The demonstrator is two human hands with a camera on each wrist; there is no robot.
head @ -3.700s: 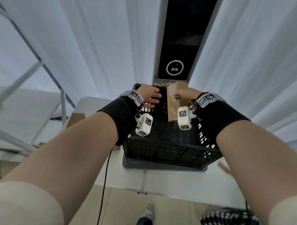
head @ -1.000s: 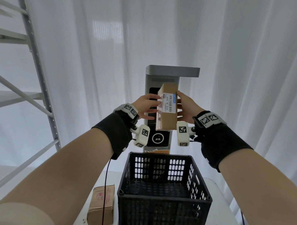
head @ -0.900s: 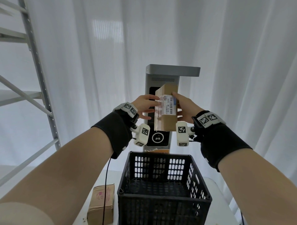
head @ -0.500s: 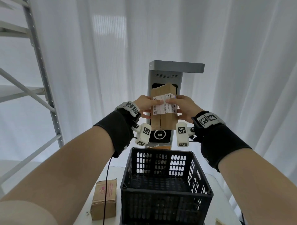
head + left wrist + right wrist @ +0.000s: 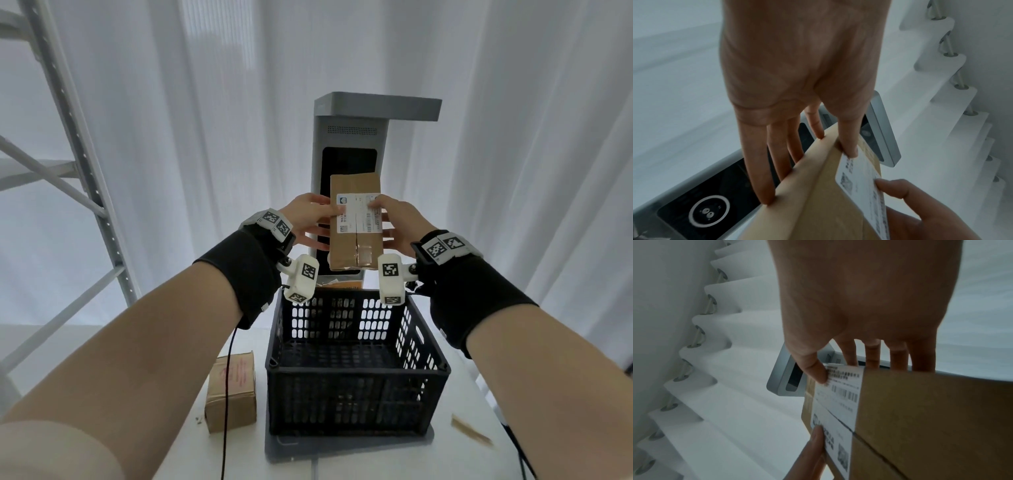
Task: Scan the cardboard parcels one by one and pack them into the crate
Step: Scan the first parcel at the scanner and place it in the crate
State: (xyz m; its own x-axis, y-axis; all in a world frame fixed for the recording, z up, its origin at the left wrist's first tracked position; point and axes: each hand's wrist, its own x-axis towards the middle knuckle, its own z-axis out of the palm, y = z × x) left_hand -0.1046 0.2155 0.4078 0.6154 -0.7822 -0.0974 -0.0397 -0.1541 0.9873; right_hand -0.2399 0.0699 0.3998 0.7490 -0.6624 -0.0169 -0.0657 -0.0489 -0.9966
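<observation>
Both hands hold a brown cardboard parcel [image 5: 355, 240] upright in the air in front of the grey scanner tower [image 5: 352, 137], above the black crate [image 5: 356, 366]. Its white label [image 5: 358, 214] faces me. My left hand [image 5: 308, 219] pinches the parcel's left edge, thumb on the label side, fingers [image 5: 760, 178] behind. My right hand [image 5: 394, 222] pinches the right edge the same way, thumb [image 5: 816, 371] on the label [image 5: 836, 402]. The parcel [image 5: 813, 203] shows close up in the left wrist view, and the parcel [image 5: 931, 418] also fills the right wrist view. The crate looks empty.
A second cardboard parcel [image 5: 231, 390] lies on the white table [image 5: 376, 462] left of the crate, under a black cable [image 5: 226, 394]. A grey metal rack [image 5: 78, 154] stands at the left. White curtains [image 5: 205, 102] hang behind. A cardboard scrap [image 5: 471, 430] lies at the right.
The parcel was lifted out of the crate up to the scanner. In the last second it turned from edge-on so its labelled face points at me.
</observation>
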